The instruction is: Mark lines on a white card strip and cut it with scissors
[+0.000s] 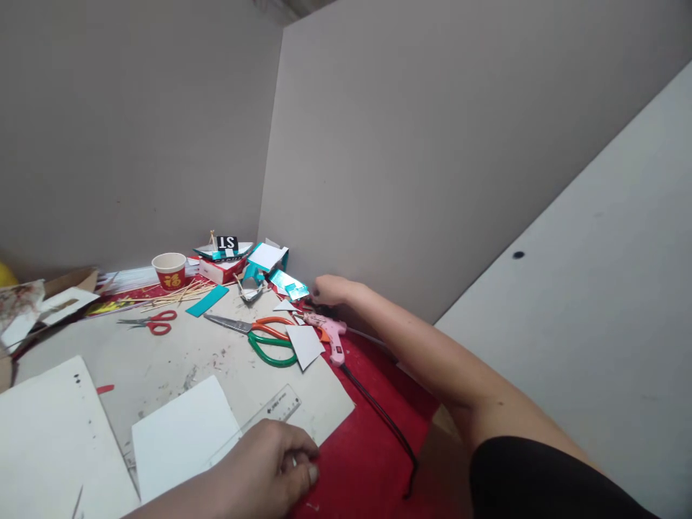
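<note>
My left hand (275,465) rests low in the head view over the red cloth, fingers curled, with nothing visible in them. A clear ruler (284,405) lies just beyond it, partly over a white card (184,432). My right hand (332,290) reaches to the back edge by the wall, beside shiny teal card pieces (289,284) and a dark object; its fingers are mostly hidden. Below it lies a pink glue gun (335,337) with a black cord. Large scissors (273,339) with orange and green handles lie left of the gun, a small white card (305,346) over the handles.
A red and white paper cup (169,271), thin wooden sticks (187,294), red-handled scissors (156,322) and a teal strip (207,300) lie further back. A small model boat (224,250) sits on a red box (220,270). Grey walls close off the back and right.
</note>
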`<control>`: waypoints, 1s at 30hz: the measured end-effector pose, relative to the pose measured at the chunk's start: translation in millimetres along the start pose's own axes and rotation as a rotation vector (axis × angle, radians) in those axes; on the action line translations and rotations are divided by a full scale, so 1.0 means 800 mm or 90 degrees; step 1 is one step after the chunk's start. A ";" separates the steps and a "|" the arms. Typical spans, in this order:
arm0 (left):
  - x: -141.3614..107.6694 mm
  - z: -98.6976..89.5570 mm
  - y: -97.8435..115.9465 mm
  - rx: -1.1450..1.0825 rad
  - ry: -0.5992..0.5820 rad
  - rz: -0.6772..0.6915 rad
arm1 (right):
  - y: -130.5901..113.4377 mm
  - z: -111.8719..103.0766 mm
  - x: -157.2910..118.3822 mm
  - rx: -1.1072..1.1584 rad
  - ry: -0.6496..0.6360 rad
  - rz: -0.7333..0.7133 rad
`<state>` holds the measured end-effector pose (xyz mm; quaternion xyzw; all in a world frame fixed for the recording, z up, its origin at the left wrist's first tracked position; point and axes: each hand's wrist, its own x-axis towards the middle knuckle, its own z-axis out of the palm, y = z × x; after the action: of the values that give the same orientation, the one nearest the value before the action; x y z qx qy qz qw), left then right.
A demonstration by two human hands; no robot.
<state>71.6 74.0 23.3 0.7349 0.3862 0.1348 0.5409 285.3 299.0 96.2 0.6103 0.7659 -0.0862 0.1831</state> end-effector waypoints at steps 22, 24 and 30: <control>0.003 -0.001 -0.002 0.021 -0.003 0.026 | 0.003 0.021 0.002 -0.041 0.011 0.040; 0.002 -0.001 -0.001 0.021 0.003 0.020 | 0.001 0.023 0.006 -0.045 0.019 0.037; -0.002 0.001 0.004 0.038 0.024 -0.006 | -0.008 0.026 0.015 -0.059 0.043 0.002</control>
<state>72.1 71.8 26.3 0.7463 0.4035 0.1344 0.5120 280.4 300.6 71.9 0.6048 0.7739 -0.0296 0.1856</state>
